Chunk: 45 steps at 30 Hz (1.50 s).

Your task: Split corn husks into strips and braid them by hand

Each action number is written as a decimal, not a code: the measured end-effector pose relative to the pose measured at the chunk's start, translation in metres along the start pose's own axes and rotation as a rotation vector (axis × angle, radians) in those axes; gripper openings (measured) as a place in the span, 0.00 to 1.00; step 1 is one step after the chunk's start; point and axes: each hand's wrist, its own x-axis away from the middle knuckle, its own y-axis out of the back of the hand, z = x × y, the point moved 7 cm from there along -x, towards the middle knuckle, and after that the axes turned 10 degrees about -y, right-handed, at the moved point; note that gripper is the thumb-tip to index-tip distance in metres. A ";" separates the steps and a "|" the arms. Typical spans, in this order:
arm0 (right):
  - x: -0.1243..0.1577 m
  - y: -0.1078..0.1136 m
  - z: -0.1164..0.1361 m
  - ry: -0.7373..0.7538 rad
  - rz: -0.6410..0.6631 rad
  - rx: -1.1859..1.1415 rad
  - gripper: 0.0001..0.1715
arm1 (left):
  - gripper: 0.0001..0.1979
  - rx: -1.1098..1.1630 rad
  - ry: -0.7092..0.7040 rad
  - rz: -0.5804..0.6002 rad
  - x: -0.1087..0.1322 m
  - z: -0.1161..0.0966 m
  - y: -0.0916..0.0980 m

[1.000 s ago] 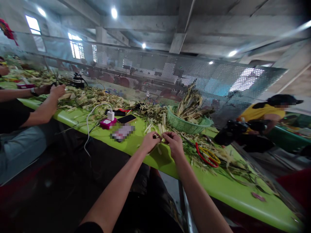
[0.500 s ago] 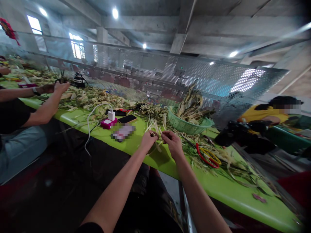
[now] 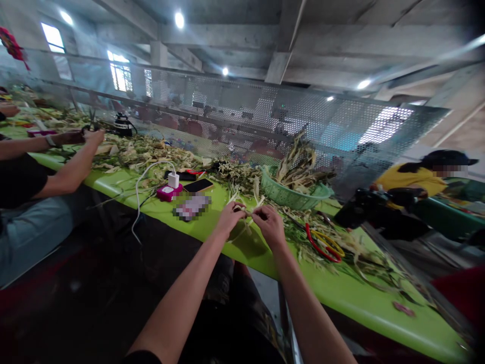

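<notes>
Just above the near edge of the green table, my left hand [image 3: 229, 218] pinches pale dried leaf strips [image 3: 248, 214] between thumb and fingers. My right hand [image 3: 270, 225] is closed on the same strips a short way to the right, so they span the gap between my fingertips. Loose strip ends stick up beyond the hands and hang below them. How the strips cross or join is too small to make out. To the right of my hands lie a red loop [image 3: 320, 249] and a yellow loop [image 3: 332, 244], which look like tool handles, among leaf scraps.
A green basket [image 3: 287, 196] of dried leaves stands behind my right hand. Left of my hands lie a dark phone [image 3: 198, 185], a blurred-out item [image 3: 192, 206] and a magenta power socket [image 3: 169, 191] with a white charger and cable. A co-worker's hands [image 3: 91, 135] hold scissors at left.
My fingertips have shifted slightly on the strips, and the strip between them now lies more level. At left, the co-worker's hands have moved a little, and the person in yellow has turned their head.
</notes>
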 end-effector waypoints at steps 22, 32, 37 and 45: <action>0.001 0.001 -0.001 -0.018 -0.048 -0.010 0.09 | 0.08 -0.328 -0.120 0.106 0.003 -0.016 -0.006; 0.001 -0.003 0.002 -0.011 0.005 -0.073 0.09 | 0.06 -0.244 -0.223 0.095 0.004 -0.024 -0.010; 0.002 -0.001 0.006 -0.003 -0.007 -0.037 0.06 | 0.09 -0.138 -0.112 0.108 0.007 -0.021 -0.012; 0.004 -0.005 0.012 0.057 0.043 0.063 0.12 | 0.06 -0.180 -0.158 0.096 0.007 -0.024 -0.009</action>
